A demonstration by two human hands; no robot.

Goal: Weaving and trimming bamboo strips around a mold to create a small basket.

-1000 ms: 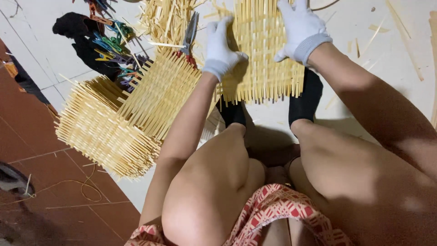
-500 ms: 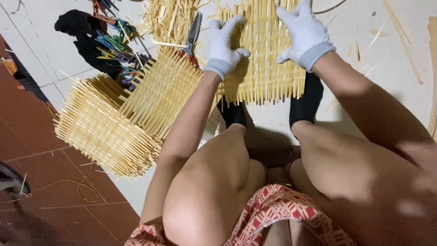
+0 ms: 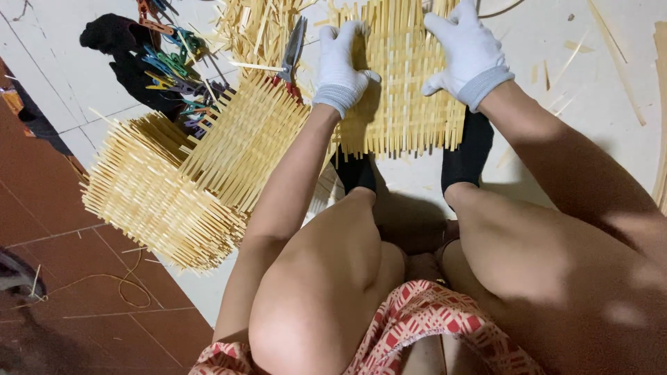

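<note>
Woven bamboo panel (image 3: 403,90) flat on the white floor (image 3: 556,76), just past two black-socked feet. Left hand (image 3: 342,59) in a white glove on the panel's left edge, fingers (image 3: 347,38) bent and pressing on the strips there. Right hand (image 3: 467,48), gloved too, on the panel's right side, fingers spread wide and flat on top. Panel between both hands, touching both.

To the left, a bigger box-shaped bamboo frame (image 3: 180,180), tilted, resting partly on red-brown tiles (image 3: 62,278). Scissors (image 3: 292,52) with red handles between frame and panel. Bright clips (image 3: 174,66) in a pile beside a black cloth (image 3: 114,38), top left. Loose bamboo strips (image 3: 253,24) at the top. No packages or signs to tell of.
</note>
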